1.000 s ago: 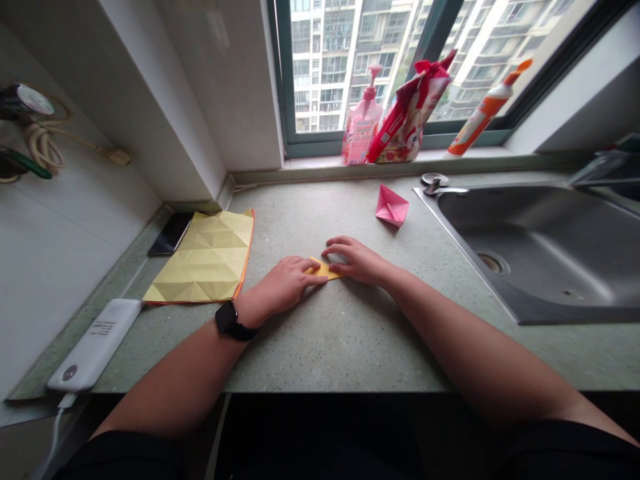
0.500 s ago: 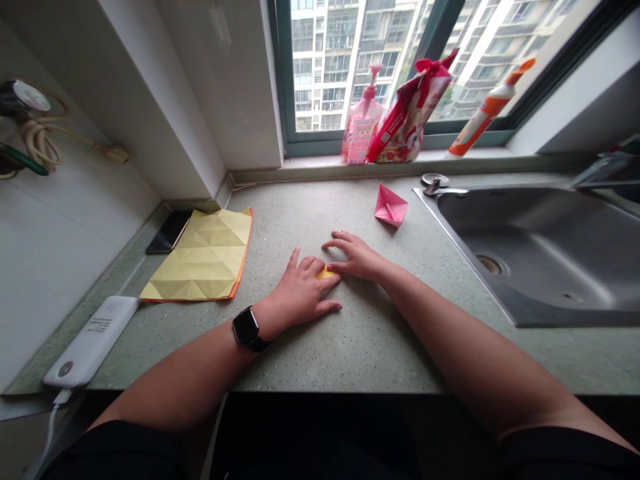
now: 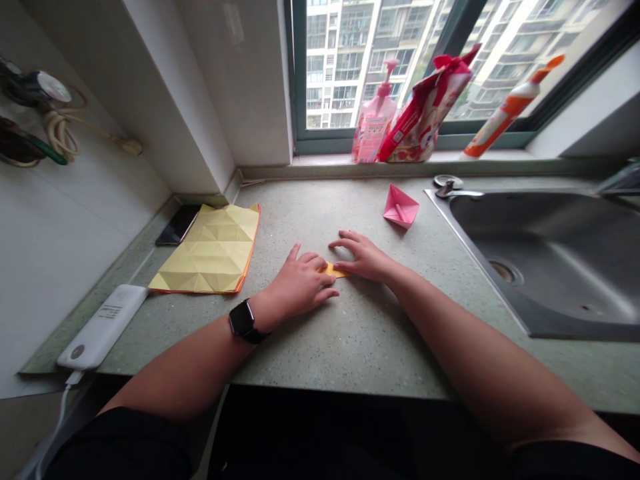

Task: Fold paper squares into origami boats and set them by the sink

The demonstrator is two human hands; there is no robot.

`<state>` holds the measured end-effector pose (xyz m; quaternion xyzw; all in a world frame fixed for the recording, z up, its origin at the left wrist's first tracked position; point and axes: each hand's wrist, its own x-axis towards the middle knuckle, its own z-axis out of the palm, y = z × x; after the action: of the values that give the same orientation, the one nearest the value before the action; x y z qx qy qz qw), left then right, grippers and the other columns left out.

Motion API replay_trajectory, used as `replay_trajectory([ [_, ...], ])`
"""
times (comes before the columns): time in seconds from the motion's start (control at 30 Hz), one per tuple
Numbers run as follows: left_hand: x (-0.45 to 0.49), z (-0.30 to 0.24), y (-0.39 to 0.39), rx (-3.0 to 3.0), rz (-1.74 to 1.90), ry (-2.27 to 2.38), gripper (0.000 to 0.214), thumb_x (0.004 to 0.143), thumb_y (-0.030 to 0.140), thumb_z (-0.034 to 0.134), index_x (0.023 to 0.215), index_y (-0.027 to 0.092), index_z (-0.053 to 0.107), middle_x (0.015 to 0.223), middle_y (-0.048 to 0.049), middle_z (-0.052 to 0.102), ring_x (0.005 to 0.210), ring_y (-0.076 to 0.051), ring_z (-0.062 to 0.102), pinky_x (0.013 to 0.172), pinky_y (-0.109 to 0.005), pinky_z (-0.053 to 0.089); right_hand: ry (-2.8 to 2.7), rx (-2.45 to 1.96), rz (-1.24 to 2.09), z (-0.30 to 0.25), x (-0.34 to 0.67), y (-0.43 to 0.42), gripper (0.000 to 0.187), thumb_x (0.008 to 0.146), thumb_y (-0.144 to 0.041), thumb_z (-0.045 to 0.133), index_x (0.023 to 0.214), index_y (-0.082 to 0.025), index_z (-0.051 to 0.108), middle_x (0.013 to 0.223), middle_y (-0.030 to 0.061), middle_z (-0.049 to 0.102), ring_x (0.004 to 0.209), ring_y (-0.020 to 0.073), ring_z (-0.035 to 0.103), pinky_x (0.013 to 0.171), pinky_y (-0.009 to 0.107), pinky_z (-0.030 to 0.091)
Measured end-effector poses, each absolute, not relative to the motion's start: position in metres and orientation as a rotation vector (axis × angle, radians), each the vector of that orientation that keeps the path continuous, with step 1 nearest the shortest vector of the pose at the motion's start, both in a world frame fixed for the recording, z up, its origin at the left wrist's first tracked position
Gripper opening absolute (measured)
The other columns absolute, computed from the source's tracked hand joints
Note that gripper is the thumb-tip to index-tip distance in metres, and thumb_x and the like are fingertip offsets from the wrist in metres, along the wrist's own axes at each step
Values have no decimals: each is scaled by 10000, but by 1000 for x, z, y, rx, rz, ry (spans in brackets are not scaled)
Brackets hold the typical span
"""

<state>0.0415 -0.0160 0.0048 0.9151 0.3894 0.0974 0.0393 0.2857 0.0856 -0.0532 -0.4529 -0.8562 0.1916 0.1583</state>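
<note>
The small folded yellow-orange paper point(image 3: 334, 271) lies mid-counter on the speckled grey-green stone counter point(image 3: 360, 347), between the unclenched left hand point(image 3: 300, 283) and right hand point(image 3: 363, 259), whose fingertips rest on it without a pinch, so uneven pressure could slide it and skew a crease.

Head view faces forward, down over left hand point(image 3: 300, 287), right hand point(image 3: 365, 260).

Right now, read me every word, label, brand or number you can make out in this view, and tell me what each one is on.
Nothing can be read. Too small or blurred: the printed lines on the white power bank, and the labels on the pink pump bottle, the red-and-white foil bag and the orange-and-white tube.
</note>
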Motion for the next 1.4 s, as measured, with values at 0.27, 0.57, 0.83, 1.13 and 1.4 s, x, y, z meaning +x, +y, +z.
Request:
replay_trajectory([
  [0.27,13,8,-12,2727,212,1301,196,1002,466,755,1061,328,881,1443,-92,698,1405,-388,546,1279,-692,264,-2466,-1321,563,-51,286,85,577,893,-517,868,1420,-325,730,1704,132,491,1617,438,392,1322,657,327],
  [0.57,-11,12,-16,2594,99,1419,204,944,451,789,855,287,871,1339,-115,764,1299,-426,598,1167,-647,364,-2483,-1305,574,-52,288,86,559,922,-538,844,1431,-348,712,1718,116,477,1626,433,375,1320,687,316],
  [0.83,-27,32,10,2557,353,1483,343,1042,400,637,806,221,809,1051,-77,808,924,-252,706,873,-372,526,-2485,-1330,567,-46,286,82,568,927,-540,837,1444,-340,713,1721,125,478,1622,420,392,1326,661,316],
  [1.13,22,-11,6,2609,349,1444,715,1041,451,704,1661,210,444,1691,-183,495,1574,-374,442,1315,-596,326,-2454,-1297,518,-50,284,82,571,895,-483,866,1426,-319,735,1697,146,515,1601,420,433,1318,666,324],
  [1.4,5,-11,13,2435,121,1581,857,1016,548,709,1734,256,343,1791,-203,334,1659,-468,281,1316,-716,220,-2467,-1279,538,-47,286,83,565,895,-493,873,1412,-307,743,1678,157,529,1594,432,441,1312,677,336],
])
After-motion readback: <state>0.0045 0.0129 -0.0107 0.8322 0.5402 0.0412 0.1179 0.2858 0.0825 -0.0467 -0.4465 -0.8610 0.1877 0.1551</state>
